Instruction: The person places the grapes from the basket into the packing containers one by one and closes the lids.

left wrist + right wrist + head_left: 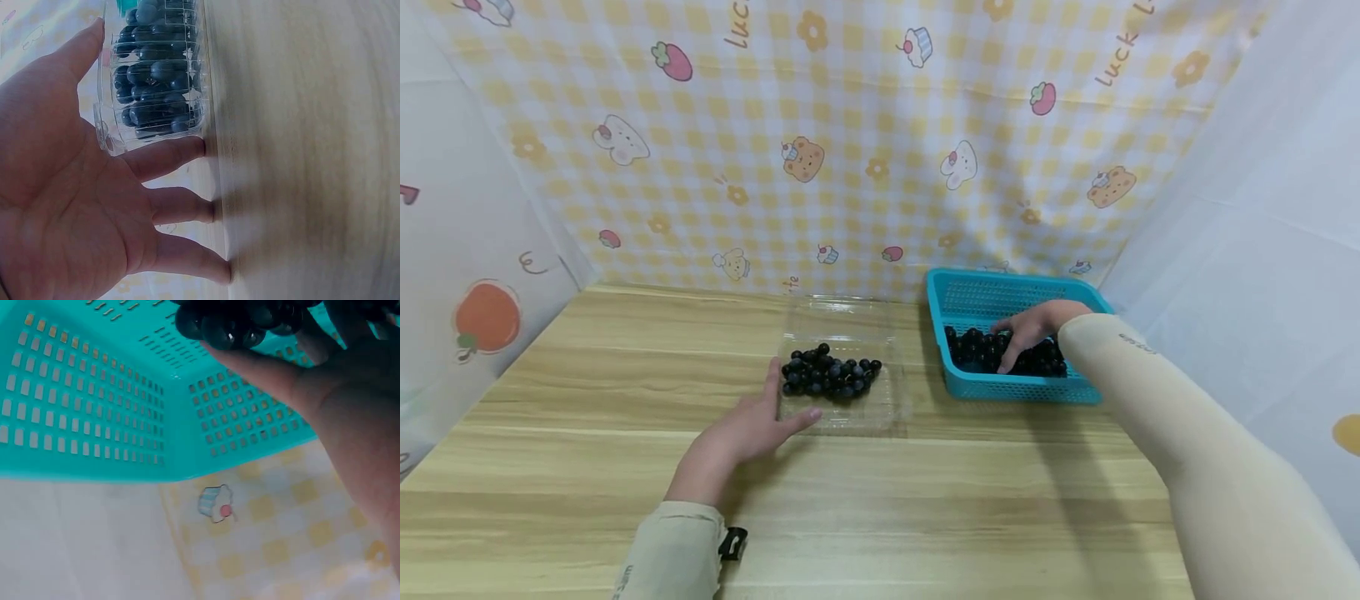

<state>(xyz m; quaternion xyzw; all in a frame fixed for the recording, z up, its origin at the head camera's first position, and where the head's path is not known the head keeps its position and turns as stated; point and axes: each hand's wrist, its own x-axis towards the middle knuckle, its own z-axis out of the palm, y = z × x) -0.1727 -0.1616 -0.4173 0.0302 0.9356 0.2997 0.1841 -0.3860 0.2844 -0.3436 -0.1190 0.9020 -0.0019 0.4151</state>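
Note:
A clear plastic clamshell box (880, 408) sits with its lid folded back, a bunch of dark grapes (827, 375) inside. My left hand (752, 425) rests at the box's left side, fingers spread. In the left wrist view the fingertips (203, 211) touch the table and the index finger lies against the box wall. My right hand (1033, 327) reaches into a turquoise basket (985, 387), thumb and fingers apart over more dark grapes (973, 346). In the right wrist view the thumb (262, 372) touches the grapes; the other fingertips are partly hidden.
The wooden table (880, 517) ends at a checked cloth (850, 167) behind the box and basket. White cloth hangs on the left and on the right (1262, 250), close beside the basket. The raised lid (838, 317) reaches the table's back edge.

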